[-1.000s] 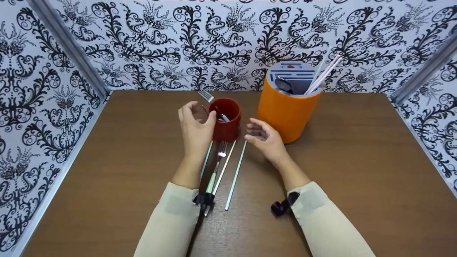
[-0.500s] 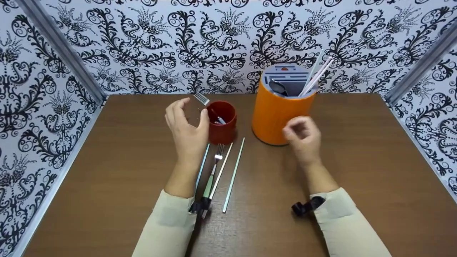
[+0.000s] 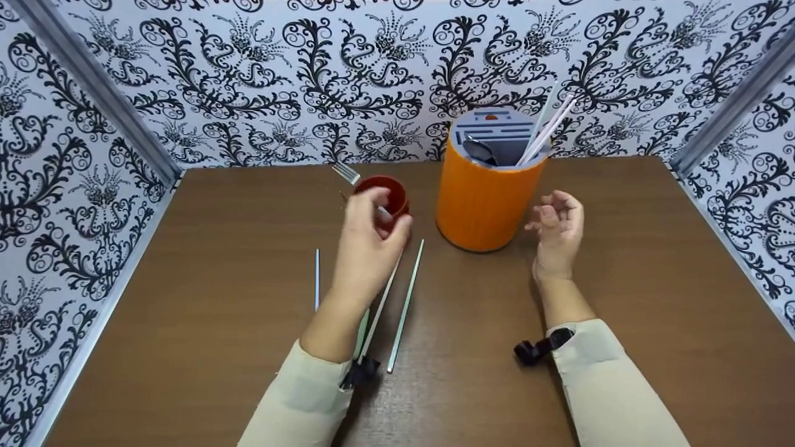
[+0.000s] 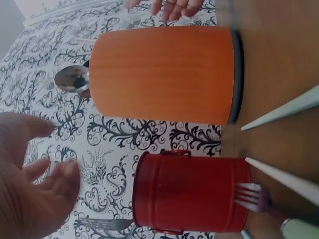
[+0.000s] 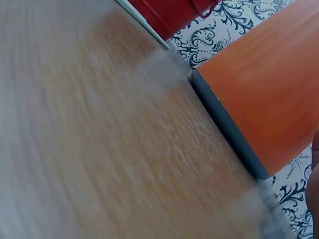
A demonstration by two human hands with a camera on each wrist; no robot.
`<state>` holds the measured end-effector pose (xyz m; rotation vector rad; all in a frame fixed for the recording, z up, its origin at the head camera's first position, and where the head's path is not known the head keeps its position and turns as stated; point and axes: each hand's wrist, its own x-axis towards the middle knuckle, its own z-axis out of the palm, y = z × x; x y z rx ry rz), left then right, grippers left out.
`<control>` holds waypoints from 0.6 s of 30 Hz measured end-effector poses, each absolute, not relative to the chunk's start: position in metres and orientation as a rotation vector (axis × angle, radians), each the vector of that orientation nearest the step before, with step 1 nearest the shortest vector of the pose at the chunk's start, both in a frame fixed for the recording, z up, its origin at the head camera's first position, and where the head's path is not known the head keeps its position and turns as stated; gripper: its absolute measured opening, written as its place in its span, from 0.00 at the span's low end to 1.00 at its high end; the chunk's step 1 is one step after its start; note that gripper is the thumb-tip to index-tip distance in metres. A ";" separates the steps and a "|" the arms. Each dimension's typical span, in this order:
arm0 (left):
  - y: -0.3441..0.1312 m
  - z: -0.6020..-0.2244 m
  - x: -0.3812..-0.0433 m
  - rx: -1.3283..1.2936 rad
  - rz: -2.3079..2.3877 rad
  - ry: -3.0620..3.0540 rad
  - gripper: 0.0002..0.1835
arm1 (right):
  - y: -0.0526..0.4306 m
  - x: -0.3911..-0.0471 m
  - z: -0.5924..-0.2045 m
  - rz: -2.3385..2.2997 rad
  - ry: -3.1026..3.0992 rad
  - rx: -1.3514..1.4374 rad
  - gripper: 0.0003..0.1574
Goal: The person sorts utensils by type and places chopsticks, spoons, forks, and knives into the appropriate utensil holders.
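Observation:
My left hand (image 3: 369, 248) hovers in front of a red cup (image 3: 397, 187), its fingers loosely bent and holding nothing. In the left wrist view its thumb and fingers stand apart, away from the cup. A fork's (image 3: 346, 174) tines stick out over the cup's left side. Beside the right side of an orange utensil holder (image 3: 487, 205), my right hand (image 3: 558, 233) is raised with loosely curled fingers and nothing in them. On the table under my left arm lie a green-handled fork (image 4: 300, 229), partly hidden, a white chopstick (image 3: 384, 304) and a pale green chopstick (image 3: 407, 304).
A blue chopstick (image 3: 317, 279) lies left of my forearm. The holder has a grey slotted top with a spoon (image 3: 479, 151) and several light chopsticks (image 3: 549, 131) in it. A patterned wall (image 3: 372, 81) rises behind the wooden table (image 3: 652, 267).
My right hand has moved right, from between cup and holder to the holder's right side. My left hand has shifted right, across the cup's front, and a blue chopstick now shows to its left.

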<state>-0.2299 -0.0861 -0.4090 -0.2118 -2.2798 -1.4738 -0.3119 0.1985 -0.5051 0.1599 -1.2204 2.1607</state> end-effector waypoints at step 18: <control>-0.062 -0.449 -0.228 -0.226 -0.984 -3.227 0.35 | 0.208 -0.321 -0.519 2.257 -1.622 0.197 0.85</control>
